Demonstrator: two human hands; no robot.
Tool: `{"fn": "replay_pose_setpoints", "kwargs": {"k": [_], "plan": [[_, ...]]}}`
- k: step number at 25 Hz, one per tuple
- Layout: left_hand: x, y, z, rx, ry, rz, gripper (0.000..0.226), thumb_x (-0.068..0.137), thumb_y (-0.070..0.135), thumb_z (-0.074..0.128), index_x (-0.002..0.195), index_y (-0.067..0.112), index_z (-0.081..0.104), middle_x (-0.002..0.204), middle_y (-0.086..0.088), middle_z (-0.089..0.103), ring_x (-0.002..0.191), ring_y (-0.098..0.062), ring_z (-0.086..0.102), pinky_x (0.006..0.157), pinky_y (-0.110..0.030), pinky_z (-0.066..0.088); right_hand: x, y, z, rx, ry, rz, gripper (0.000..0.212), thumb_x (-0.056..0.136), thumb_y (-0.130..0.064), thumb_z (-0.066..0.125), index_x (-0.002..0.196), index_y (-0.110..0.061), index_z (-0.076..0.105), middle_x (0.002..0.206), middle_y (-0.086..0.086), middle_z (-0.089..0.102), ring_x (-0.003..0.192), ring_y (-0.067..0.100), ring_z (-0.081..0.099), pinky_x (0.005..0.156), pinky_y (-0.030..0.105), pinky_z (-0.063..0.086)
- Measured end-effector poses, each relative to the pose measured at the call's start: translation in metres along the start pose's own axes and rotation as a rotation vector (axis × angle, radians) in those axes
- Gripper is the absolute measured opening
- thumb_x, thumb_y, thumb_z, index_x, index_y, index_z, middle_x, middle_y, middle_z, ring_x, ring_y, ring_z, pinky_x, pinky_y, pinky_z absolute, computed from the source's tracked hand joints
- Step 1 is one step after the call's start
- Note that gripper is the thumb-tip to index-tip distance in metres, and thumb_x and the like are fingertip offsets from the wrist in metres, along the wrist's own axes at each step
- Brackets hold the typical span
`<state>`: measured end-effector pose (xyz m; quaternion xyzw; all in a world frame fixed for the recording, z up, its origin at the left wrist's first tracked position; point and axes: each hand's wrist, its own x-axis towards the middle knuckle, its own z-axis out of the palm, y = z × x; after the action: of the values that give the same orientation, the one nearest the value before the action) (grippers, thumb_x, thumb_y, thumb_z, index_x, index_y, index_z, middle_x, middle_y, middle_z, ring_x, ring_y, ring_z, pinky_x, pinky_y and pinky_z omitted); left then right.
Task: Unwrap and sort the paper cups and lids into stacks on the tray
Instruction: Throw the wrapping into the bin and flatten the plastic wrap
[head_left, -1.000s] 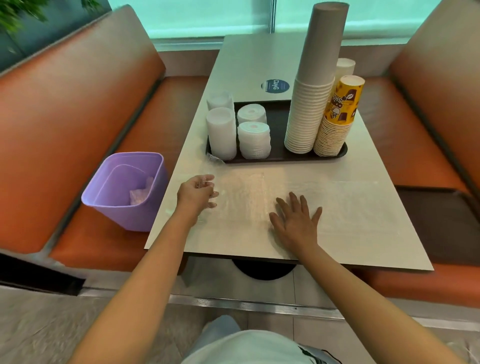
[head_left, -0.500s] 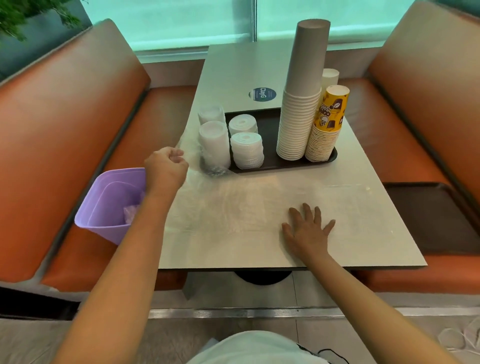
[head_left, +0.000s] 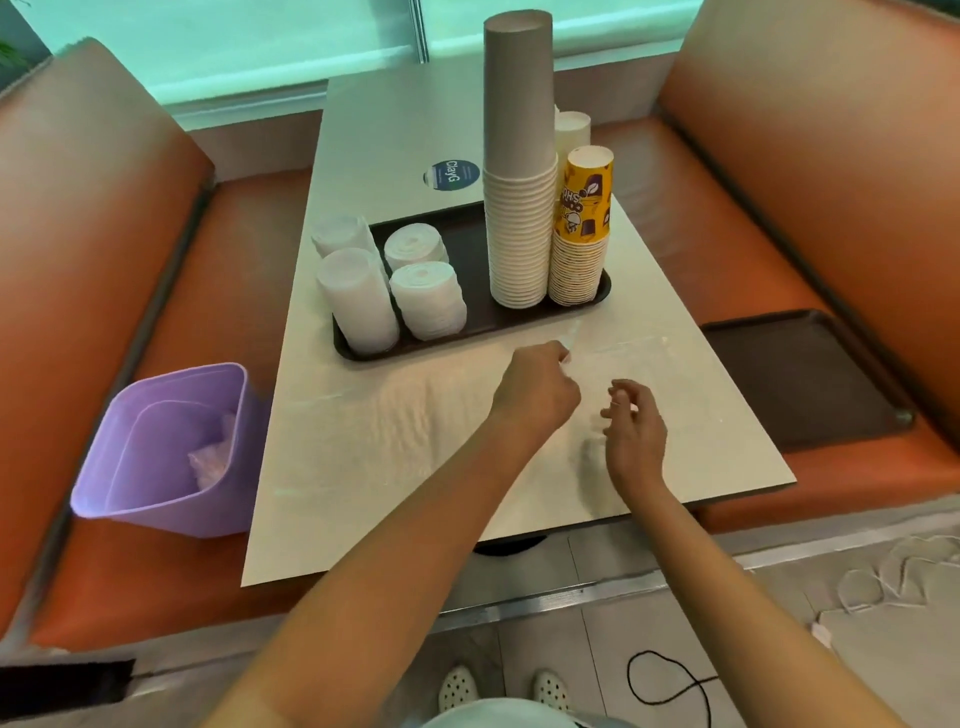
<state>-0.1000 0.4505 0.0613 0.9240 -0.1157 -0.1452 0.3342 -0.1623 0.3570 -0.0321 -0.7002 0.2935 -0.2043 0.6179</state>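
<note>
A dark tray (head_left: 467, 332) on the table holds several stacks of white lids (head_left: 358, 301) on its left. On its right stand a tall stack of white cups (head_left: 519, 234) topped by a grey sleeve and a shorter stack of yellow printed cups (head_left: 582, 228). A clear plastic wrap (head_left: 623, 348), hard to make out, lies on the table in front of the tray. My left hand (head_left: 537, 389) is a fist just before the tray and pinches an edge of that wrap. My right hand (head_left: 634, 431) hovers beside it, fingers loosely curled, holding nothing I can see.
A purple bin (head_left: 156, 514) with crumpled plastic inside sits on the left orange bench. A second dark tray (head_left: 800, 374) lies on the right bench. The table (head_left: 363, 467) has a round blue sticker behind the tray. A black cable (head_left: 665, 680) lies on the floor.
My left hand swung from the table's left edge across to the right, carrying the wrap's edge. My right hand lifted off the table and curled its fingers.
</note>
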Motion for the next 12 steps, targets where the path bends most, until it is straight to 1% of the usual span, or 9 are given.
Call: {"fn": "replay_pose_setpoints", "kwargs": {"k": [3, 5, 6, 7, 8, 9, 10, 11, 12], "plan": [[0.006, 0.008, 0.019, -0.033, -0.124, 0.04, 0.044, 0.088, 0.009, 0.056, 0.132, 0.013, 0.052, 0.123, -0.008, 0.06, 0.104, -0.022, 0.061, 0.078, -0.023, 0.046, 0.028, -0.033, -0.018, 0.368, -0.171, 0.49, 0.047, 0.101, -0.048, 0.023, 0.115, -0.014, 0.052, 0.109, 0.01, 0.061, 0.088, 0.026, 0.061, 0.073, 0.038, 0.05], [0.009, 0.009, 0.02, -0.199, -0.399, 0.08, 0.056, 0.085, 0.013, 0.063, 0.139, 0.016, 0.045, 0.129, -0.003, 0.058, 0.109, -0.016, 0.059, 0.09, -0.025, 0.048, 0.038, -0.045, -0.026, 0.453, -0.268, 0.591, 0.05, 0.099, -0.053, 0.028, 0.12, -0.014, 0.051, 0.108, 0.01, 0.061, 0.093, 0.029, 0.061, 0.072, 0.041, 0.051], [0.008, 0.007, 0.018, -0.282, -0.471, 0.111, 0.059, 0.085, 0.013, 0.065, 0.14, 0.017, 0.044, 0.13, -0.001, 0.058, 0.111, -0.014, 0.058, 0.095, -0.029, 0.048, 0.041, -0.046, -0.029, 0.421, -0.292, 0.578, 0.043, 0.098, -0.047, 0.037, 0.123, -0.013, 0.05, 0.111, 0.011, 0.061, 0.092, 0.029, 0.062, 0.07, 0.04, 0.052], [0.007, 0.001, 0.014, -0.341, -0.427, 0.149, 0.055, 0.085, 0.012, 0.065, 0.138, 0.017, 0.047, 0.128, 0.0, 0.058, 0.11, -0.013, 0.058, 0.096, -0.03, 0.048, 0.042, -0.046, -0.031, 0.316, -0.312, 0.526, 0.037, 0.097, -0.035, 0.048, 0.127, -0.013, 0.049, 0.112, 0.012, 0.061, 0.087, 0.026, 0.063, 0.067, 0.037, 0.052], [0.007, -0.008, 0.01, -0.366, -0.262, 0.175, 0.049, 0.085, 0.011, 0.065, 0.132, 0.017, 0.053, 0.123, 0.0, 0.06, 0.106, -0.012, 0.058, 0.094, -0.029, 0.047, 0.044, -0.044, -0.033, 0.145, -0.314, 0.445, 0.038, 0.094, -0.022, 0.056, 0.129, -0.011, 0.048, 0.11, 0.012, 0.062, 0.08, 0.022, 0.063, 0.064, 0.031, 0.052], [0.008, -0.021, 0.007, -0.343, -0.018, 0.17, 0.042, 0.084, 0.01, 0.065, 0.125, 0.015, 0.059, 0.12, -0.001, 0.06, 0.104, -0.013, 0.056, 0.094, -0.028, 0.045, 0.045, -0.04, -0.034, -0.056, -0.287, 0.358, 0.04, 0.09, -0.011, 0.06, 0.129, -0.008, 0.049, 0.103, 0.011, 0.063, 0.072, 0.017, 0.061, 0.059, 0.024, 0.051], [0.01, -0.038, 0.005, -0.278, 0.208, 0.113, 0.039, 0.084, 0.011, 0.065, 0.122, 0.013, 0.06, 0.122, -0.005, 0.057, 0.108, -0.016, 0.053, 0.097, -0.029, 0.042, 0.047, -0.036, -0.034, -0.243, -0.232, 0.267, 0.038, 0.088, -0.005, 0.061, 0.125, -0.007, 0.052, 0.097, 0.009, 0.063, 0.066, 0.013, 0.058, 0.054, 0.017, 0.048], [0.009, -0.054, 0.001, -0.188, 0.333, -0.009, 0.041, 0.084, 0.014, 0.064, 0.124, 0.014, 0.057, 0.129, -0.01, 0.051, 0.116, -0.022, 0.049, 0.1, -0.03, 0.037, 0.048, -0.032, -0.033, -0.378, -0.18, 0.195, 0.033, 0.088, -0.005, 0.059, 0.121, -0.008, 0.055, 0.096, 0.009, 0.064, 0.065, 0.012, 0.056, 0.052, 0.015, 0.045], [0.009, -0.07, -0.001, -0.127, 0.337, -0.167, 0.047, 0.085, 0.019, 0.062, 0.13, 0.015, 0.05, 0.136, -0.012, 0.043, 0.123, -0.028, 0.043, 0.101, -0.033, 0.035, 0.048, -0.028, -0.032, -0.471, -0.143, 0.149, 0.03, 0.089, -0.009, 0.057, 0.119, -0.009, 0.057, 0.1, 0.01, 0.064, 0.069, 0.014, 0.057, 0.056, 0.017, 0.046]]}}
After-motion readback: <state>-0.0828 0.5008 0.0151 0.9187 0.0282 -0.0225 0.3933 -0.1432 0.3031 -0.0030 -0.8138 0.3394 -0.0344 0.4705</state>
